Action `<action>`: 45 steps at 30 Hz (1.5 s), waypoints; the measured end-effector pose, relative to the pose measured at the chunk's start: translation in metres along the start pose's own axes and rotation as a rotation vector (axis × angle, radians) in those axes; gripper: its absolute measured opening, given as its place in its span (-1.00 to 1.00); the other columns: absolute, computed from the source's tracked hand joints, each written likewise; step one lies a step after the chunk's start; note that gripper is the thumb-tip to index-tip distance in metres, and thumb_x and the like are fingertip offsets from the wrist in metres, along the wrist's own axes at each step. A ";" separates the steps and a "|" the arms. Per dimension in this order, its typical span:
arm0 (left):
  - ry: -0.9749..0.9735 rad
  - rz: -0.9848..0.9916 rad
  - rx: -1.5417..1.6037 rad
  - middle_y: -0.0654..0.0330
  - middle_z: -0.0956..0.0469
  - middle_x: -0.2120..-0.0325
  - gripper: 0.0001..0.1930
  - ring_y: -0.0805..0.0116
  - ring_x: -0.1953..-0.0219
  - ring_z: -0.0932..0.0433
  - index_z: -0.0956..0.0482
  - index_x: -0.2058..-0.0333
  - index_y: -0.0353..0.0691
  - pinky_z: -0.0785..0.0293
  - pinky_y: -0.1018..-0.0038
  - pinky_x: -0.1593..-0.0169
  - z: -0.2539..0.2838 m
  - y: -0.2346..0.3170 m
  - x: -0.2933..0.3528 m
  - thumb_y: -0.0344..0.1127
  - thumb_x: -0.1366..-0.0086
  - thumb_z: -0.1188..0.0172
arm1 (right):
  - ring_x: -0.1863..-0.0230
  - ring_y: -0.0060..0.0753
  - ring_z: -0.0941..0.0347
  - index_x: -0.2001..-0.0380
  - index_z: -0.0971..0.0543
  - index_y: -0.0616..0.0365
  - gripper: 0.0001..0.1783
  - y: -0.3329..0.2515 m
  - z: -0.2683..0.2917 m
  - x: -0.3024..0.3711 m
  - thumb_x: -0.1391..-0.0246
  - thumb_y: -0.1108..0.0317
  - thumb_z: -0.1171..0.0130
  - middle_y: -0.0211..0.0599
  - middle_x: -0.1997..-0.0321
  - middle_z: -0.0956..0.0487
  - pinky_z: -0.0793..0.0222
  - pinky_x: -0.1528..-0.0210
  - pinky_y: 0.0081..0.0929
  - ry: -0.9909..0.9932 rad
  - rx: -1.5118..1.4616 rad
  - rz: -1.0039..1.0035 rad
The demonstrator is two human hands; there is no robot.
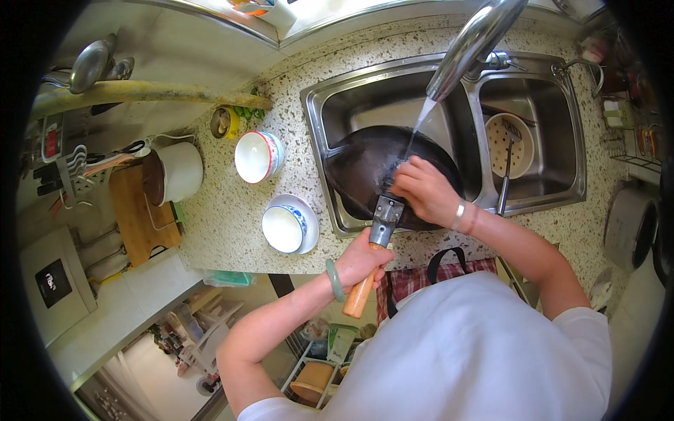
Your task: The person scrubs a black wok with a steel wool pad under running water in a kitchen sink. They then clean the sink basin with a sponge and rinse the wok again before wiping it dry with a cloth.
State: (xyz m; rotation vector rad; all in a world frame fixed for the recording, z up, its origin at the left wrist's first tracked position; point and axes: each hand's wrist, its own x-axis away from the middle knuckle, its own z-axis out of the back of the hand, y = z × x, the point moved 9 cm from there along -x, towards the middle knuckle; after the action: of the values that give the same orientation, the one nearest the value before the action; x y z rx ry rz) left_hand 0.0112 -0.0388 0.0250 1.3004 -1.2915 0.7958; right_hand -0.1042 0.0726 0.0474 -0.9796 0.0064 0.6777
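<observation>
Two hands work: left hand [364,258] grips the wok handle [365,284]; right hand [423,191], closed on a scrubber [394,170], scours the wok [372,168]. Faucet [472,38] water may splash, loosening grip.

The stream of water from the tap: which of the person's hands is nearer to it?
Right. The right hand is inside the wok, just below where the water lands. The left hand grips the wooden handle outside the sink.

Speckled stone counter [232,224] with two bowls [258,156], white pot [179,170], wooden board [140,214].

left hand [361,261] fisted, right hand [425,191] pressing down, fingers [401,184] curled
</observation>
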 end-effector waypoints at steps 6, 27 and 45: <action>-0.009 -0.016 0.028 0.27 -0.31 0.62 -0.64 0.52 0.76 -0.32 -0.22 0.09 -0.22 -0.32 0.53 0.71 0.001 -0.004 -0.002 -0.46 -0.18 -0.15 | 0.31 -0.18 -0.29 0.53 -0.41 0.13 -0.86 0.003 -0.005 -0.008 0.10 0.46 -0.20 -0.31 0.42 -0.37 -0.23 0.28 -0.32 0.002 -0.063 0.031; 0.007 0.010 0.003 0.27 -0.31 0.60 -0.62 0.52 0.75 -0.31 -0.21 0.06 -0.20 -0.32 0.50 0.71 -0.006 -0.004 -0.002 -0.46 -0.19 -0.14 | 0.29 -0.23 -0.31 0.52 -0.40 0.10 -0.87 0.007 -0.009 -0.017 0.12 0.46 -0.18 -0.33 0.38 -0.34 -0.21 0.31 -0.36 -0.068 0.091 0.014; -0.005 -0.019 0.048 0.25 -0.31 0.58 -0.60 0.52 0.75 -0.31 -0.20 0.05 -0.23 -0.31 0.52 0.71 -0.008 -0.009 -0.002 -0.46 -0.17 -0.15 | 0.31 -0.17 -0.29 0.52 -0.42 0.13 -0.89 0.009 0.011 0.033 0.14 0.49 -0.17 -0.30 0.40 -0.36 -0.23 0.29 -0.33 -0.047 -0.037 -0.060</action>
State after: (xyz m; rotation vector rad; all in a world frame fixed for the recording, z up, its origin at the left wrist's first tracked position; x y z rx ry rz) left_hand 0.0217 -0.0323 0.0226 1.3516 -1.2691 0.8155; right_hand -0.0858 0.1022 0.0370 -0.9949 -0.0771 0.6476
